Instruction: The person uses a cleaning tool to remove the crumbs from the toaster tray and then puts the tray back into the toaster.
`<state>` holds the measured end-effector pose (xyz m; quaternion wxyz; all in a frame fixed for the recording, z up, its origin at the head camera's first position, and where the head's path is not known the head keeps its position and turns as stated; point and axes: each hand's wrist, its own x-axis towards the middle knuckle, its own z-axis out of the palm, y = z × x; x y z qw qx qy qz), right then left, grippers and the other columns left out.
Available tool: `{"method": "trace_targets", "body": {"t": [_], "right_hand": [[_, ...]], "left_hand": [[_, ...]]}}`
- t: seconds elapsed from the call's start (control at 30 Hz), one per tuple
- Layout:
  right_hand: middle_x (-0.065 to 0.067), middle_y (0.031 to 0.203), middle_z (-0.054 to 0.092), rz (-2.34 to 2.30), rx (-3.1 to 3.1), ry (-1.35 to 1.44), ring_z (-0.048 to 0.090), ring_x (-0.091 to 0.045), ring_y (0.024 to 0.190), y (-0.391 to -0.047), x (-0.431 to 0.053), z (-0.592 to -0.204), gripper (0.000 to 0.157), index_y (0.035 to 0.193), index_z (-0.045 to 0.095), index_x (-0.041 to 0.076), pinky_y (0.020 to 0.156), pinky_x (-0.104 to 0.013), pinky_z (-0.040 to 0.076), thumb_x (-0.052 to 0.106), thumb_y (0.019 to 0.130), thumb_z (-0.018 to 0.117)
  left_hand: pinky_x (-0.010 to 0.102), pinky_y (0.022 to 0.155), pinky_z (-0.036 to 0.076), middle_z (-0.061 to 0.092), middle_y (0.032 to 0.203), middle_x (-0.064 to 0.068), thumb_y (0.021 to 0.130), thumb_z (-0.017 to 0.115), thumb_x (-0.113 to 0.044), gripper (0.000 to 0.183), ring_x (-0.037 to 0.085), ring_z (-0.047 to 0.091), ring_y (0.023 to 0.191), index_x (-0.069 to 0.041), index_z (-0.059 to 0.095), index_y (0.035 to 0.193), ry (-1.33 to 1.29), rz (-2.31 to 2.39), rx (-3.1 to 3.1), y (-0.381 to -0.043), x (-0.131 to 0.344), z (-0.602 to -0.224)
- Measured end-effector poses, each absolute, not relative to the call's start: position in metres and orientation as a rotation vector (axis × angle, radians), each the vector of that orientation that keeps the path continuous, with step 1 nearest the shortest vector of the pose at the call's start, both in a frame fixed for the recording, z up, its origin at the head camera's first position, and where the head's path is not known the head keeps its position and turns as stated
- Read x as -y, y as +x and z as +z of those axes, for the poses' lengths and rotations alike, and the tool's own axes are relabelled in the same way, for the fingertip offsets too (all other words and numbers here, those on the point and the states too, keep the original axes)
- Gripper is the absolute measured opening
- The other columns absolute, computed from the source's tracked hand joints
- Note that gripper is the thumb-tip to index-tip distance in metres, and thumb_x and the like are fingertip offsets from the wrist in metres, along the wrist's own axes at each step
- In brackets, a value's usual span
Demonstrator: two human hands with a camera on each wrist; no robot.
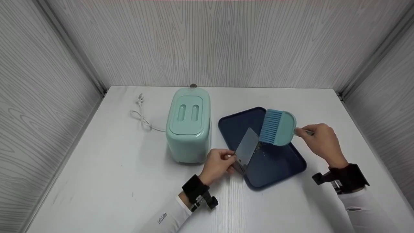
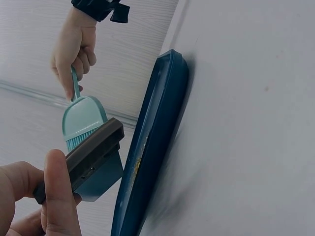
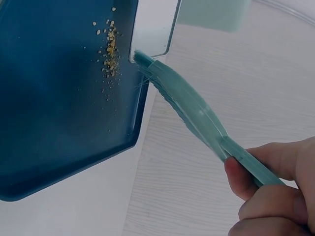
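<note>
My left hand [image 1: 218, 165] pinches a thin, shiny crumb tray [image 1: 247, 145] by its dark grey end, tilted over a dark blue serving tray [image 1: 271, 171]. A mint-green hand brush [image 1: 285, 127] with blue bristles is held by its handle in my right hand [image 1: 323, 142]. The bristles are at the crumb tray's far end; in the right wrist view their tips touch or nearly touch its corner. Yellowish crumbs [image 3: 112, 54] lie scattered on the serving tray beside the crumb tray.
A mint-green toaster [image 1: 189, 129] with a closed lid stands left of the serving tray. Its white cord [image 1: 142, 119] lies bundled on the white table [image 1: 106, 181]. Grey wood-grain panels [image 1: 207, 42] enclose the back and both sides.
</note>
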<state>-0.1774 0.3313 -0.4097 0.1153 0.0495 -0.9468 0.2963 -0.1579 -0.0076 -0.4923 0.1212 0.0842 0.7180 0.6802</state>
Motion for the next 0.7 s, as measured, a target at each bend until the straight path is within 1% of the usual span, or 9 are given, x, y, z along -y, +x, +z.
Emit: {"method": "trace_targets", "body": {"t": [0.17,0.37,0.47,0.57,0.63,0.7], "right_hand": [[-0.012,0.086,0.078,0.905,2.781,0.183,0.050,-0.012,0.060,-0.175,-0.329,-0.409,0.032,0.100,0.082,0.000,0.056,-0.024,0.038,0.029,0.102,0.068],[-0.011,0.087,0.078,0.912,2.801,0.193,0.050,-0.011,0.061,-0.167,-0.324,-0.408,0.032,0.102,0.082,0.000,0.055,-0.023,0.038,0.029,0.102,0.068],[-0.005,0.074,0.073,0.905,2.809,0.184,0.047,-0.011,0.058,-0.164,-0.320,-0.408,0.032,0.101,0.082,0.000,0.053,-0.024,0.036,0.030,0.101,0.069],[0.000,0.062,0.062,0.895,2.813,0.174,0.045,-0.012,0.056,-0.162,-0.318,-0.410,0.032,0.102,0.081,0.000,0.050,-0.025,0.033,0.030,0.101,0.070],[0.001,0.060,0.058,0.878,2.809,0.167,0.046,-0.013,0.056,-0.161,-0.316,-0.412,0.032,0.101,0.081,-0.001,0.049,-0.024,0.034,0.030,0.101,0.070],[-0.001,0.062,0.061,0.857,2.806,0.162,0.047,-0.013,0.056,-0.162,-0.316,-0.413,0.032,0.101,0.081,-0.001,0.048,-0.024,0.035,0.029,0.100,0.070]], "left_hand": [[0.032,0.056,0.063,0.066,0.076,0.008,0.097,0.067,-0.002,0.023,0.009,0.063,0.053,0.009,0.072,0.116,0.245,1.991,-2.098,-0.158,0.007,-0.491],[0.037,0.057,0.064,0.068,0.078,0.012,0.097,0.068,-0.002,0.023,0.009,0.063,0.053,0.009,0.073,0.116,0.251,1.993,-2.108,-0.156,0.007,-0.489],[0.035,0.057,0.064,0.068,0.077,0.010,0.097,0.068,-0.002,0.023,0.009,0.063,0.053,0.009,0.072,0.117,0.243,1.995,-2.106,-0.156,0.007,-0.489],[0.030,0.055,0.063,0.067,0.076,0.008,0.096,0.068,-0.002,0.024,0.008,0.063,0.053,0.009,0.072,0.116,0.235,1.999,-2.100,-0.157,0.007,-0.490],[0.030,0.055,0.062,0.067,0.076,0.010,0.096,0.068,-0.002,0.024,0.009,0.063,0.053,0.009,0.072,0.117,0.242,2.008,-2.091,-0.157,0.007,-0.491],[0.030,0.056,0.063,0.068,0.077,0.014,0.096,0.068,-0.002,0.024,0.009,0.063,0.053,0.010,0.072,0.117,0.252,2.015,-2.084,-0.157,0.007,-0.491]]}}
